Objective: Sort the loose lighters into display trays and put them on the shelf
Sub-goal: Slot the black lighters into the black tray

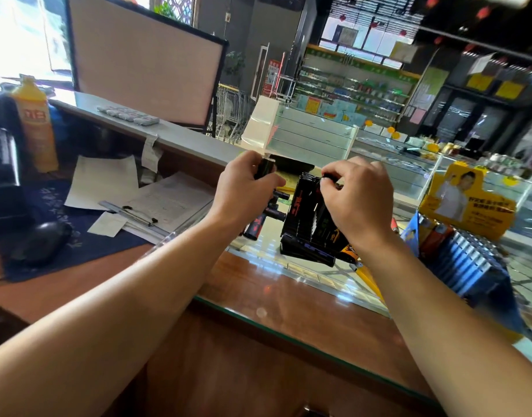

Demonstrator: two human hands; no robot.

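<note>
- Shop counter, glass top; stocked shelves behind.
- Black display tray stands on the glass between both hands.
- Left hand grips a bunch of black lighters, long axes mixed.
- Right hand pinches one lighter at the tray's top edge; nearer hand, slot directly below.

overexposed window upper left; blurred background, edges bent by wide-angle lens.
</note>
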